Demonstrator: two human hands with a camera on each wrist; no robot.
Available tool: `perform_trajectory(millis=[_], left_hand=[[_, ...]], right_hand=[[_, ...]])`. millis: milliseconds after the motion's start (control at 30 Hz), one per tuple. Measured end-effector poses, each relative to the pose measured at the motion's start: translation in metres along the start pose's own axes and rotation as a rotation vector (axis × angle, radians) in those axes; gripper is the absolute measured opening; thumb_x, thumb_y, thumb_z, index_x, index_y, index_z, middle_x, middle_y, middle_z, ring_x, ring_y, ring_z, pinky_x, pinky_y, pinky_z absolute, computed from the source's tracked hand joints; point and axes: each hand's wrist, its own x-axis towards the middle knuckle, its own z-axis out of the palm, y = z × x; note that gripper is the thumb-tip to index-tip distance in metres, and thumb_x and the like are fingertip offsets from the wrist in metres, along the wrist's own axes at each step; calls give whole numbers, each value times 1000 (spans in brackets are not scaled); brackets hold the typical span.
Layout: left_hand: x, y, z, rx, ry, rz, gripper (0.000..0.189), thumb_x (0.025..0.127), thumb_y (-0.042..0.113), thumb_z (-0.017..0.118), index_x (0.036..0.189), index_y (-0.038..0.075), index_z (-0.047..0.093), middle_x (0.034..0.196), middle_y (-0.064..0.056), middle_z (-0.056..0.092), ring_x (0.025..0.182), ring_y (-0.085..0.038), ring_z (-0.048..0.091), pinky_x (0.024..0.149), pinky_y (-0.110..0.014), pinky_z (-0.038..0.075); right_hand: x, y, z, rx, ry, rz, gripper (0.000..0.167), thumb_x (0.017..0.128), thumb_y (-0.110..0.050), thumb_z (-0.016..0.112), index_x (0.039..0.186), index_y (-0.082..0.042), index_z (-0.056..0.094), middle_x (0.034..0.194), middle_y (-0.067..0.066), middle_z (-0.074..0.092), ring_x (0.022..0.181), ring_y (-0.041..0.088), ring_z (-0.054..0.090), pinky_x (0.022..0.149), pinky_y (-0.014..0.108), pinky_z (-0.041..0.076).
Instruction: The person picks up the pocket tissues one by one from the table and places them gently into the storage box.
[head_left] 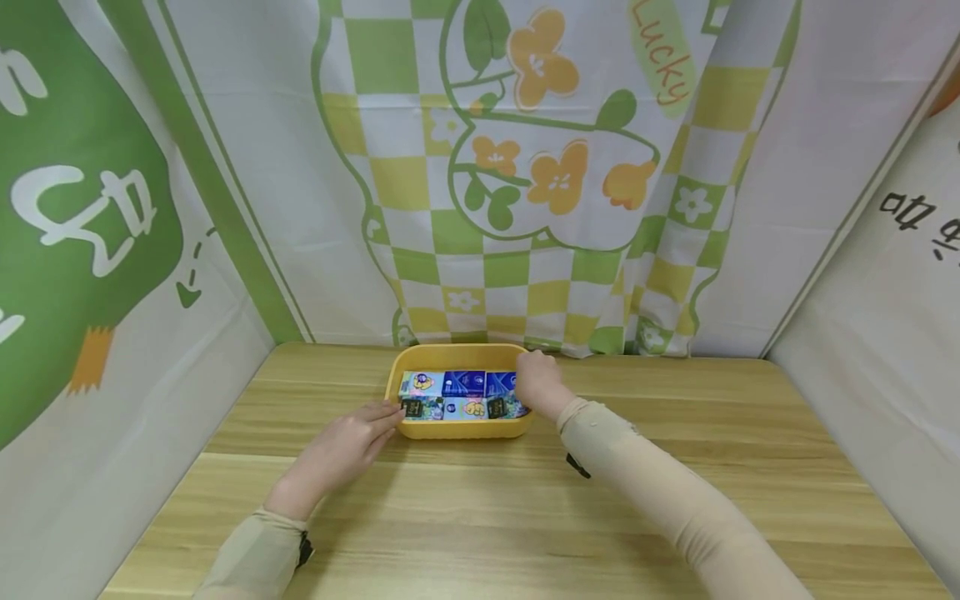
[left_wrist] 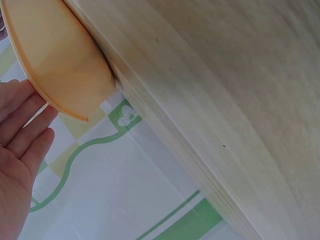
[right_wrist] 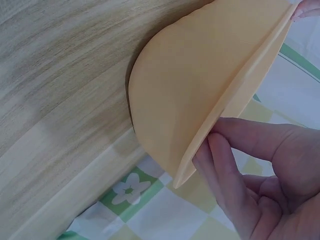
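Note:
A yellow plastic basket (head_left: 465,429) stands on the table near the back wall. Inside it lie several small printed packs, like pocket tissues, in two rows: dark blue packs (head_left: 463,383), light blue ones with a cartoon bear (head_left: 422,382), and dark floral ones (head_left: 422,408). My left hand (head_left: 358,437) touches the basket's left rim, its fingers nearly straight in the left wrist view. Over the right end, my right hand (head_left: 542,383) reaches in with bent fingers. Thumb and fingertips (right_wrist: 224,124) go behind the rim; I cannot tell what they hold.
The wooden table (head_left: 480,517) spreads in front of the basket. Close behind it hangs a checked green and yellow cloth (head_left: 525,250) with flowers. Printed white cloth walls (head_left: 75,333) enclose the table at both sides.

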Motion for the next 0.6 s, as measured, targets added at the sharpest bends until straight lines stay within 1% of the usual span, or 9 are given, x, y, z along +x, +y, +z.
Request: perform_trajectory(millis=[100, 233, 467, 600], left_hand=[[0, 0, -1, -1, 3, 2, 31, 86, 8, 67, 116, 2, 66, 119, -16, 65, 111, -30, 63, 94, -43, 54], [0, 0, -1, -5, -3, 0, 31, 87, 8, 67, 117, 2, 66, 120, -16, 65, 111, -31, 62, 95, -43, 54], [0, 0, -1, -11, -5, -4, 31, 87, 8, 67, 117, 1, 66, 119, -17, 65, 111, -31, 62, 94, -43, 54], [0, 1, 0, -13, -8, -6, 31, 87, 8, 66, 117, 0, 65, 120, -17, 65, 111, -31, 62, 94, -43, 54]], right_hand=[[1, -4, 0, -10, -17, 37, 4, 85, -9, 64, 82, -7, 66, 84, 12, 67, 74, 28, 65, 54, 37, 58], [2, -7, 0, -31, -41, 77, 6, 84, -14, 67, 85, -9, 67, 88, 11, 68, 76, 27, 66, 58, 39, 59], [4, -7, -1, -39, -53, 90, 16, 82, -20, 71, 93, -9, 69, 94, 11, 69, 83, 28, 67, 64, 40, 60], [4, -4, -1, -52, -60, 93, 15, 84, -17, 68, 95, -9, 69, 95, 11, 69, 84, 27, 67, 64, 39, 60]])
